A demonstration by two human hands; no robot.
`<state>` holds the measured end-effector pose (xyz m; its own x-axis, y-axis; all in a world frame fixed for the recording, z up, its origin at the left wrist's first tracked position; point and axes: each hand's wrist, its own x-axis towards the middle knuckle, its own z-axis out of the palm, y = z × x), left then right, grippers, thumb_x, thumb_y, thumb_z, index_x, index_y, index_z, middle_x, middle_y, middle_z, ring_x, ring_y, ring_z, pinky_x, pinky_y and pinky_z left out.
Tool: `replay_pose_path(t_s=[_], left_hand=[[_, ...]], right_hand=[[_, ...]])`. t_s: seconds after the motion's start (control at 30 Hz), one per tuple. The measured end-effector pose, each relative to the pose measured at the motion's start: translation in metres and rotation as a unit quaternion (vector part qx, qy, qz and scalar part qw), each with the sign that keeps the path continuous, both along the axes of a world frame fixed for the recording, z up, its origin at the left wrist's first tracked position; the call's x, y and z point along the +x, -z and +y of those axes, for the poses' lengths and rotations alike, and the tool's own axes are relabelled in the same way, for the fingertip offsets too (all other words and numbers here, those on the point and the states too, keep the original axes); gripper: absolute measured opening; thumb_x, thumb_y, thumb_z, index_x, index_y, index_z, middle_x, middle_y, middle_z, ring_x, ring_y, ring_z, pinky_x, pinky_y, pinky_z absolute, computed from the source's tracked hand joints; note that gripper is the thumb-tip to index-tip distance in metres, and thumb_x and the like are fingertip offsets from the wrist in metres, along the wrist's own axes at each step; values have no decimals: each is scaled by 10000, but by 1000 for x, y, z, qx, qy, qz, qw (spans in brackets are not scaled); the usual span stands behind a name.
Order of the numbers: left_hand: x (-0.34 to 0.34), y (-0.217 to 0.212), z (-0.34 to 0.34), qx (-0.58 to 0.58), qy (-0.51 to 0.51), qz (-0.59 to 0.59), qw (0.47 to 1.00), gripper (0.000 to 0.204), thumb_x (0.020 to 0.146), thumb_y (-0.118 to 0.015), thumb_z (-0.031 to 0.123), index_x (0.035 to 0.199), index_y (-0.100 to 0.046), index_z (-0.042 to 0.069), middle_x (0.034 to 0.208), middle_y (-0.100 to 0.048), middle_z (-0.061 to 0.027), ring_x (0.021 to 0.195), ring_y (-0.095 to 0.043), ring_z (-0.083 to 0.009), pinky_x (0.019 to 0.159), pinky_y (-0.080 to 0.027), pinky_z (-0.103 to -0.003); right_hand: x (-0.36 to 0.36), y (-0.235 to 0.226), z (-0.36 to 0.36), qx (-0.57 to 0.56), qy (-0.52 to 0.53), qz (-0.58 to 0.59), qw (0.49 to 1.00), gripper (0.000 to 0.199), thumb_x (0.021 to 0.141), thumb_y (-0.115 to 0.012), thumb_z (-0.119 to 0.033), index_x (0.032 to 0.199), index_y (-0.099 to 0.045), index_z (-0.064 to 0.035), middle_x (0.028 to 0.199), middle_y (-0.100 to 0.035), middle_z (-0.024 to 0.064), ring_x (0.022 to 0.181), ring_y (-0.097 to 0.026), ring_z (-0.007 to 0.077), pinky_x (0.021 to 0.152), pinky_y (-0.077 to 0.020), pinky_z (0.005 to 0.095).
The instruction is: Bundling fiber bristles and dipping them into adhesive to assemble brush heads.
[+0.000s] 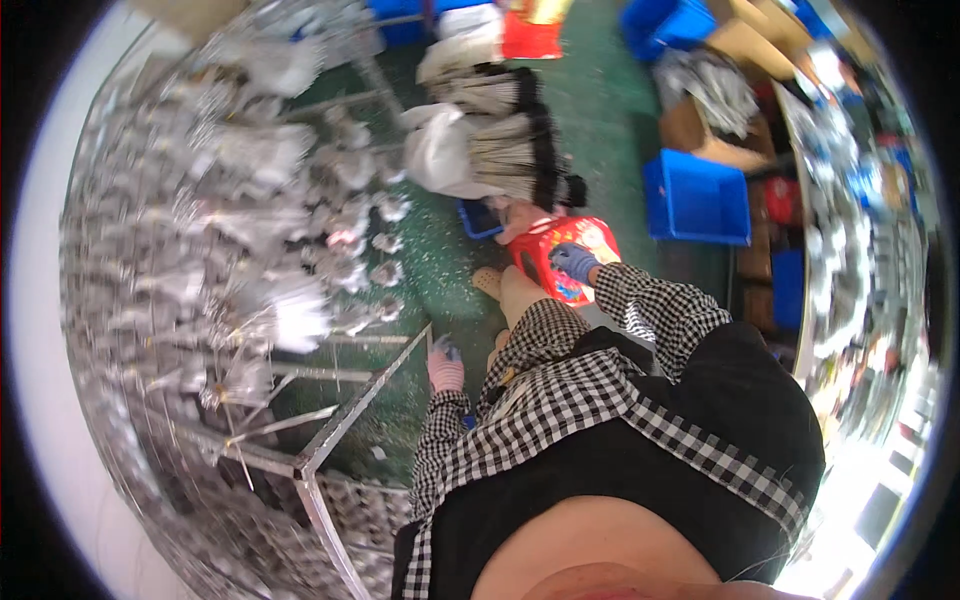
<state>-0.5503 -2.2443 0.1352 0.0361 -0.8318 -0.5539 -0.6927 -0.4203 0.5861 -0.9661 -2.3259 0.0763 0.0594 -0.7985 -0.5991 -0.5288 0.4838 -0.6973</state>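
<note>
Green floor (600,110) is running down the middle of the frame, probably serving as the walkway between stock. A metal rack (366,397) is filling the left side, carrying crowded, blurred grey-white bundles (250,150), apparently grouped so that many are fitting on one frame. At upper centre, a white sack (437,150) is lying against a stack of dark-ended strips (510,155), which seem to be lined up to stay tidy. At right of centre, a blue bin (697,237) is sitting mouth-up, suiting loose parts. The red patterned plastic piece (597,240), possibly a stool, is showing just right of centre, in front of my legs and close to my body. My gloved right hand (573,262) is resting over it, perhaps steadying it; I cannot tell whether that grip is clamped. My gloved left hand (446,366) is hanging beside the rack's corner, its grip too blurred to tell.
</note>
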Motion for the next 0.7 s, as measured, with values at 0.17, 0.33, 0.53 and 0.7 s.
replay_pose_path(t_s=[0.17, 0.33, 0.53, 0.7], left_hand=[[-8, 38, 1, 14, 132, 102, 986, 386, 897, -622, 111, 1260, -611, -19, 1203, -669, -206, 1116, -644, -310, 982, -486, -366], [24, 99, -38, 120, 364, 118, 916, 403, 903, -658, 202, 1235, -626, -25, 1172, -682, -204, 1093, -650, -319, 967, -486, -376], [27, 41, -102, 91, 584, -102, 800, 374, 880, -660, 236, 1188, -681, 25, 1132, -704, -190, 1073, -666, -277, 946, -500, -364], [-68, -23, -100, 18, 574, 2, 819, 311, 884, -660, 145, 1161, -686, 8, 1070, -724, -155, 980, -683, -247, 898, -520, -350]], right_hand=[[-10, -25, 107, 1, 125, 148, 981, 411, 850, -617, -372, 1101, -707, -60, 1023, -729, 158, 967, -696, 307, 881, -540, 416], [15, -74, 201, 26, 243, 199, 949, 386, 840, -598, -349, 1129, -721, -124, 1107, -721, 114, 1058, -667, 319, 928, -511, 428], [62, -141, 345, 77, 482, 146, 860, 357, 822, -607, -319, 1102, -734, -138, 1059, -728, 124, 1019, -683, 314, 890, -530, 421], [55, -156, 463, 34, 586, 143, 797, 334, 875, -587, -268, 1100, -726, -64, 980, -750, 108, 827, -721, 231, 802, -552, 359]])
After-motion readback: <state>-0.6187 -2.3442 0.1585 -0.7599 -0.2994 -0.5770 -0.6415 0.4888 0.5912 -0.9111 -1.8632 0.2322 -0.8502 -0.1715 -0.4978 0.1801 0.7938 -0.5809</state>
